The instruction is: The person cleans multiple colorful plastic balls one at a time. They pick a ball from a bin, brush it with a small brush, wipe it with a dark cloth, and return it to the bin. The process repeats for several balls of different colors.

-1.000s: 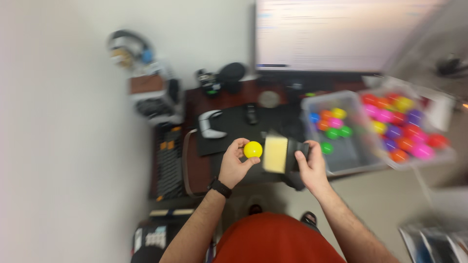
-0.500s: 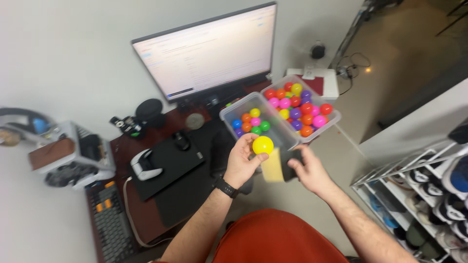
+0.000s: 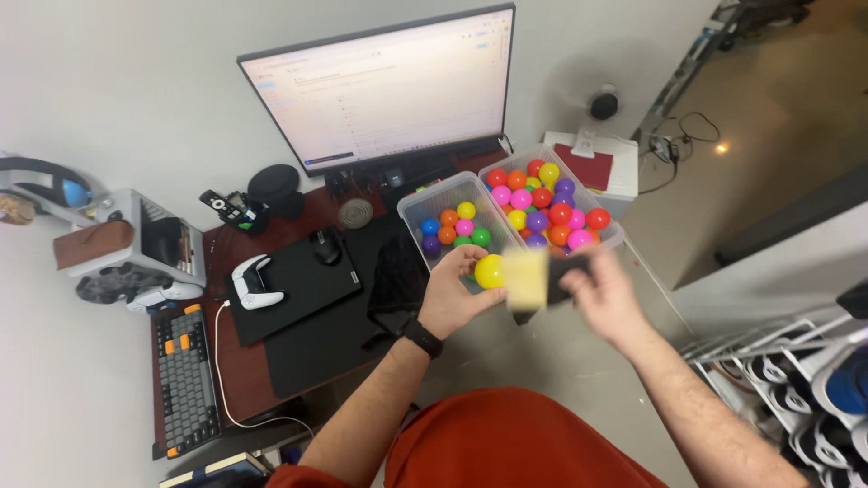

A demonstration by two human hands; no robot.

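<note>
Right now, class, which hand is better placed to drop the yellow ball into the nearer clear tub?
Left: the left hand already holds the yellow ball beside that tub; the right hand holds a sponge.

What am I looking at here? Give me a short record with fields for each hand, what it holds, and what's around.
Left hand: left hand holds a yellow ball at the fingers
Right hand: right hand, blurred, holds a yellow sponge
Ball and sponge: side by side; whether they touch cannot be told
Near box: clear box with a few coloured balls
Far box: fuller box of coloured balls
Desk: monitor, keyboard, game controller
</note>
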